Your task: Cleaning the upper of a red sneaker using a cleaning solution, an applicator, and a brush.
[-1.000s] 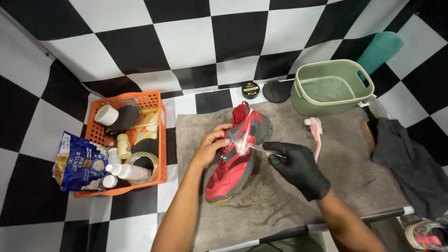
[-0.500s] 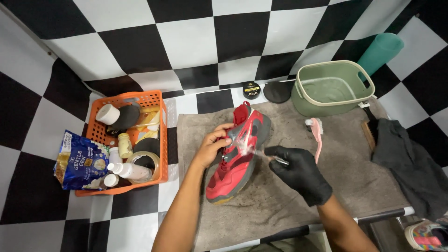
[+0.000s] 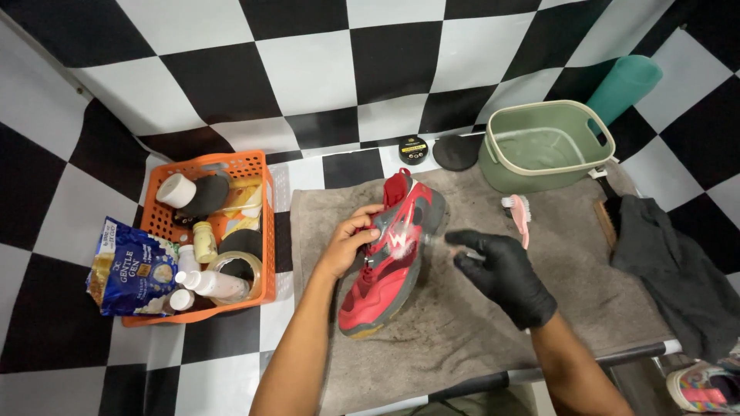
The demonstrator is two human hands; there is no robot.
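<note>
Head view, looking down on a grey towel spread over a checkered black-and-white surface; red and grey sneaker lies on its side near the towel's middle, toe toward the person, white foam patch on its upper; left hand, bare, fingers curled around the shoe's collar edge, gripping it steady; right hand, in a black glove, closed around a small tool whose tip points at the foamy patch, tool itself mostly hidden so cannot tell what kind; tip looks just beside the shoe, contact not clear; judgement: cleaning the upper goes best with the left hand keeping the shoe pinned against the towel, short light strokes over the foam, pressure kept low on the mesh so foam is not pushed in; pink brush lies on the towel just right of the shoe; green basin with water stands at the towel's far right corner; small black tin and black round lid near the back wall; orange basket of bottles and tape rolls left of the towel; blue pouch leaning at the basket's left; dark cloth on the towel's right edge.
</note>
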